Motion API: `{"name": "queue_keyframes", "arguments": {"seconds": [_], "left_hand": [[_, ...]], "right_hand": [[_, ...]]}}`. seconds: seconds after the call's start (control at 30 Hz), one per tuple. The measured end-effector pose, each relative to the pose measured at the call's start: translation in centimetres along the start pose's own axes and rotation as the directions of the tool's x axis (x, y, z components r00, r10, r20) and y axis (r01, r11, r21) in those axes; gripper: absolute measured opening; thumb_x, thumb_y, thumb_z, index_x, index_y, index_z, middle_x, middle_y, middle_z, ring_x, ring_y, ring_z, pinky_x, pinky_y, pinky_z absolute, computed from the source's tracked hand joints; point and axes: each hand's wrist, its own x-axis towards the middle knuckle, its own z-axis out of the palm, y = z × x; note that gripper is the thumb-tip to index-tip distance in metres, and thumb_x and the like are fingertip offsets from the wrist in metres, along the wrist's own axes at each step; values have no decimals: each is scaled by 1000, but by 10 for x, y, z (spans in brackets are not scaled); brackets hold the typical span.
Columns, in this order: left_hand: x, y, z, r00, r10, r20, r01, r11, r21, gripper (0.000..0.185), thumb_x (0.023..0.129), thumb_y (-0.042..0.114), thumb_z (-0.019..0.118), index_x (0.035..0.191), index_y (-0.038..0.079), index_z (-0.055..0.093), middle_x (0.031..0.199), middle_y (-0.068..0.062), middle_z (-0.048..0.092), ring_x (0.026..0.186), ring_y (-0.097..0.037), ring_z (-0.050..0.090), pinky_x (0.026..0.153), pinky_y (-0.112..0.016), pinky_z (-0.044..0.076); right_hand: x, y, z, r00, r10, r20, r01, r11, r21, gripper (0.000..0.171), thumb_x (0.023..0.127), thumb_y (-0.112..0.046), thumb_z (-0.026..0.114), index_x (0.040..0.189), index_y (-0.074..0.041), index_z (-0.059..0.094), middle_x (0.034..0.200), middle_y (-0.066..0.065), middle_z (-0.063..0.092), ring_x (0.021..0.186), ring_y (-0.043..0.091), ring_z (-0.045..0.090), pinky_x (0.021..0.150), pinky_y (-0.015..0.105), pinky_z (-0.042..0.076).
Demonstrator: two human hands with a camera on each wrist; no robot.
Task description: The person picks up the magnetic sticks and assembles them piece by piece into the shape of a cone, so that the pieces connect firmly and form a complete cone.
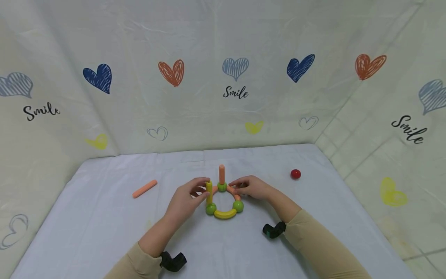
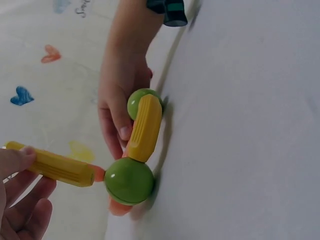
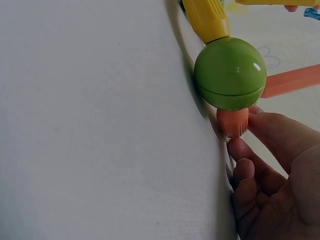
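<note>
A small ring of toy building pieces lies on the table: a curved yellow bar (image 1: 225, 214) in front, orange curved bars at the sides, and green balls as joints. My left hand (image 1: 184, 199) pinches a straight yellow stick (image 1: 209, 193) near its top. The stick's lower end is close over the front-left green ball (image 2: 129, 181), with a small gap in the left wrist view. My right hand (image 1: 256, 187) holds the right-hand orange curved bar (image 3: 233, 122) between thumb and fingers. From the back green ball (image 1: 222, 187) rises an upright orange stick (image 1: 221, 174).
A loose orange stick (image 1: 144, 189) lies on the left of the white-covered table (image 1: 104, 228). A red ball (image 1: 295, 174) sits at the back right. Behind the table hangs a pale sheet (image 1: 202, 108) printed with hearts. Black cameras are worn at both wrists.
</note>
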Motion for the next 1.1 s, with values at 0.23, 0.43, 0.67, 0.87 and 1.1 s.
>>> {"name": "queue_keyframes", "arguments": {"seconds": [0.23, 0.43, 0.67, 0.87, 1.1], "left_hand": [[-4, -1, 7, 999, 33, 16, -33, 999, 33, 40, 90, 27, 75, 129, 30, 64, 107, 14, 66, 90, -6, 62, 76, -30, 53], [-4, -1, 8, 998, 67, 16, -68, 997, 48, 42, 90, 26, 75, 130, 31, 62, 110, 13, 65, 91, -5, 62, 77, -28, 53], [-2, -2, 7, 997, 75, -10, -75, 997, 18, 47, 88, 24, 77, 133, 28, 61, 111, 12, 64, 91, -4, 62, 78, -27, 54], [-4, -4, 3, 998, 40, -41, -39, 999, 4, 42, 88, 23, 77, 129, 23, 64, 108, 9, 66, 92, -4, 62, 79, -29, 54], [-13, -11, 2, 999, -42, -29, 43, 998, 44, 36, 89, 24, 77, 123, 19, 68, 103, 8, 67, 91, -7, 62, 79, -30, 53]], "right_hand": [[-1, -1, 0, 1000, -10, -4, 10, 1000, 18, 29, 92, -25, 71, 122, -22, 72, 91, 1, 62, 81, 18, 51, 69, 32, 43], [0, -1, 0, 1000, -5, -6, 5, 1000, 25, 30, 92, -26, 72, 122, -21, 72, 90, 1, 61, 80, 18, 51, 69, 32, 42], [-1, -2, 0, 1000, 6, -4, -6, 1000, 22, 30, 92, -27, 72, 121, -22, 72, 90, 1, 61, 80, 18, 51, 69, 32, 42], [-1, -3, 1, 1000, 8, -3, -8, 1000, 22, 30, 92, -26, 71, 122, -22, 72, 89, 2, 60, 80, 18, 51, 68, 31, 42], [-3, -4, 0, 1000, -4, -9, 4, 1000, 5, 30, 93, -27, 71, 122, -22, 72, 92, 1, 61, 82, 18, 52, 71, 32, 43]]}}
